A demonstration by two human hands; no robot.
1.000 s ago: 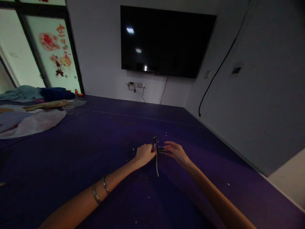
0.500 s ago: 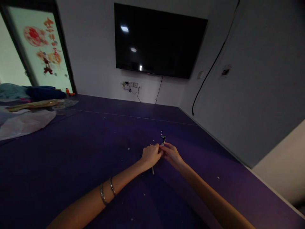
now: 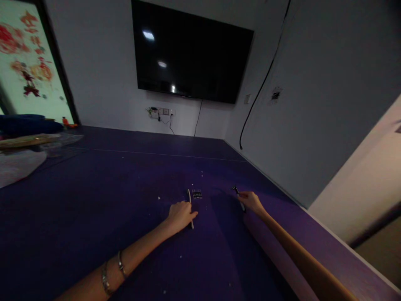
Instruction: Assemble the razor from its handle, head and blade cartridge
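Observation:
My left hand (image 3: 181,215) is low over the purple surface, fingers curled and thumb pointing right. A thin pale stick (image 3: 189,195) shows above and below its fingers. Just right of the stick's upper end lies a small dark rectangular piece (image 3: 197,194) with a patterned face; its kind is unclear. Further right, my right hand (image 3: 251,201) is closed on a razor (image 3: 242,206), its dark head up and to the left and its pale handle slanting down.
Small white crumbs dot the purple surface (image 3: 125,225). Plastic bags (image 3: 21,165) and blue cloth (image 3: 28,124) lie at the left. A television (image 3: 191,50) hangs on the far wall, and a black cable (image 3: 260,90) hangs along the right wall.
My hands have separated. The right hand has moved right with the razor, uncovering the small dark piece. The left hand stays by the stick, and the view has turned right.

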